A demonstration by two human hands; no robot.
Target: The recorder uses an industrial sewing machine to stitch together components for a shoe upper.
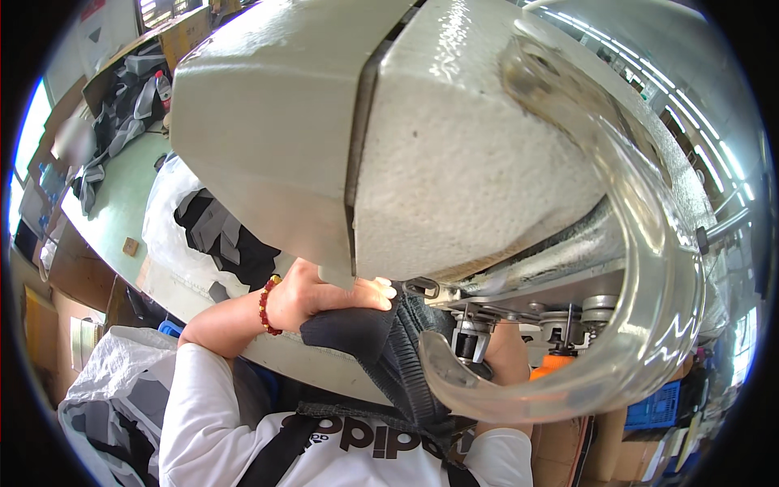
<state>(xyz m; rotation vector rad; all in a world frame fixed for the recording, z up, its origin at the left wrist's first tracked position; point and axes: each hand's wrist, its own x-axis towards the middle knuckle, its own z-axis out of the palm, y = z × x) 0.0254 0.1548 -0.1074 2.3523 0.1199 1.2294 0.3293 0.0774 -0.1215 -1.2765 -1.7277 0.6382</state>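
Note:
My left hand (pixel 304 299), with a red and gold bead bracelet at the wrist, is closed on the upper edge of a black fabric piece (pixel 349 331). Its thumb and fingers press together there. A ribbed dark section (pixel 412 353) of the cloth hangs down toward my lap. Just above and beyond the hand looms the pale head of a sewing machine (pixel 479 162), which covers much of the view. My right forearm (pixel 507 355) shows behind the machine's metal parts; the right hand itself is hidden.
A clear curved plastic guard (pixel 657 276) arcs across the right side. An orange part (pixel 553 365) sits below metal discs. Dark and grey cloth pieces lie in a white plastic bag (pixel 166 215) on the left. A white sack (pixel 105 365) stands lower left, a blue crate (pixel 653 406) lower right.

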